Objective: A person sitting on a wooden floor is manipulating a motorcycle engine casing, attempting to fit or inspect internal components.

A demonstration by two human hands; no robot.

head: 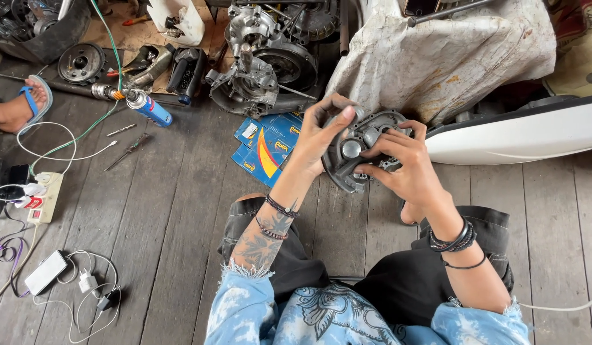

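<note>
I hold a grey metal engine cover (357, 150) up in front of me with both hands, its ribbed inner side facing me. My left hand (321, 131) grips its left rim, thumb over the top edge. My right hand (401, 163) clasps its right side, with fingers pressed into the recess. Both wrists wear dark bracelets. My knees in black shorts (398, 268) are below.
A dismantled engine (267, 61) sits on the wooden floor ahead, with blue cardboard boxes (265, 150) beside it. A blue spray can (149, 108), screwdrivers (131, 147), a power strip (45, 197), a phone with chargers (46, 271), a cloth-covered bulk (449, 54), a white scooter panel (520, 134) and another person's sandalled foot (24, 105) lie around.
</note>
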